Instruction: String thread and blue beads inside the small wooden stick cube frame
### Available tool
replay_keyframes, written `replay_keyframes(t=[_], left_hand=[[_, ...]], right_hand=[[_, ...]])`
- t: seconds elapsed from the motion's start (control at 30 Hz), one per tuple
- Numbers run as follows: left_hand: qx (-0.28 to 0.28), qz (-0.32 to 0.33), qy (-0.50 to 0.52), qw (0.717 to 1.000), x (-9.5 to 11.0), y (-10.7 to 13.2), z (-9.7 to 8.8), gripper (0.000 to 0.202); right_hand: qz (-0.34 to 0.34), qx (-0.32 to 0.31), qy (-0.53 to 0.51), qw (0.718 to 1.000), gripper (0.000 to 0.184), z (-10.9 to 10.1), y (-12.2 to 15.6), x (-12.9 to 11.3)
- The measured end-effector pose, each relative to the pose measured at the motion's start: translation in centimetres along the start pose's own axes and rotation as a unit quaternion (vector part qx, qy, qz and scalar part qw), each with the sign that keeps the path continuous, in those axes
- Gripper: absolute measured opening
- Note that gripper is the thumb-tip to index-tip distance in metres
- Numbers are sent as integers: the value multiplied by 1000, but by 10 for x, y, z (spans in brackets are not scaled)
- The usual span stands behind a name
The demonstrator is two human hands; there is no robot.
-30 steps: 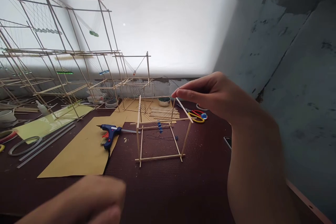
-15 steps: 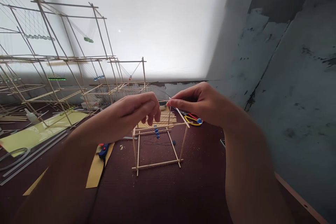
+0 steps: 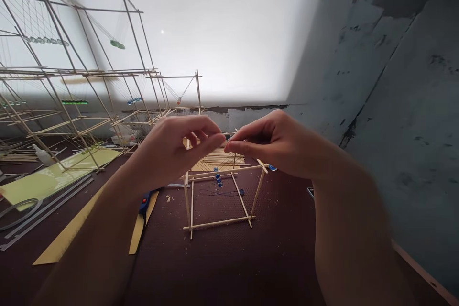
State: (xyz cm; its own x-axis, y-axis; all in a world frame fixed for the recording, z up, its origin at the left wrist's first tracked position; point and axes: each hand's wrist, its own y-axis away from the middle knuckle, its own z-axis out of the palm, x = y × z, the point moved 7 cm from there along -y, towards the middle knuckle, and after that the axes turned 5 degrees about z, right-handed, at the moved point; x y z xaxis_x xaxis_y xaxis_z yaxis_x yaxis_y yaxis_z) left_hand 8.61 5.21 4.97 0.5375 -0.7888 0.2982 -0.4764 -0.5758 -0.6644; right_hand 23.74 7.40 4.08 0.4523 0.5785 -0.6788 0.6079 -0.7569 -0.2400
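Note:
Above the far side of a small wooden stick frame point(image 3: 222, 223), my two hands meet fingertip to fingertip. My left hand point(image 3: 190, 146) pinches with thumb and index finger, the other fingers curled loosely. A thin thread point(image 3: 228, 139) shows faintly between the fingertips. My right hand point(image 3: 267, 138) is closed in a pinch on the thread as well. Blue glass beads point(image 3: 218, 179) hang in a row inside the stick frame. Behind it, a dark blue bead point(image 3: 241, 192) with a dark thread lies on the table. The frame's far top corner is partly hidden by my hands.
Tall stick structures point(image 3: 107, 76) with hanging beads fill the left back. Loose sticks point(image 3: 222, 158) lie behind the small frame. A blue tool with a red switch point(image 3: 144, 202) rests on yellow card at left. A glue bottle point(image 3: 42, 154) and clear rods point(image 3: 50, 210) lie farther left.
My left hand has moved right and up, and its fingertips now meet those of my right hand. My right hand stays nearly in place, covering the pliers' handles. The view has shifted slightly.

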Motion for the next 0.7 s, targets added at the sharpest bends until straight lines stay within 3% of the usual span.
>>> replay_keyframes(t=[0.17,0.37,0.53,0.7], left_hand=[[34,-15,-53,998,3,3,-5,25],[90,-74,-129,985,-12,7,-29,27],[111,-90,-170,975,-25,12,-47,24],[99,-127,-183,970,-37,17,-53,24]], right_hand=[[-3,14,-1,1000,35,0,-1,-3],[46,85,-47,994,25,-16,-4,11],[41,147,-84,985,22,-27,-10,20],[47,151,-96,983,17,-23,-16,29]])
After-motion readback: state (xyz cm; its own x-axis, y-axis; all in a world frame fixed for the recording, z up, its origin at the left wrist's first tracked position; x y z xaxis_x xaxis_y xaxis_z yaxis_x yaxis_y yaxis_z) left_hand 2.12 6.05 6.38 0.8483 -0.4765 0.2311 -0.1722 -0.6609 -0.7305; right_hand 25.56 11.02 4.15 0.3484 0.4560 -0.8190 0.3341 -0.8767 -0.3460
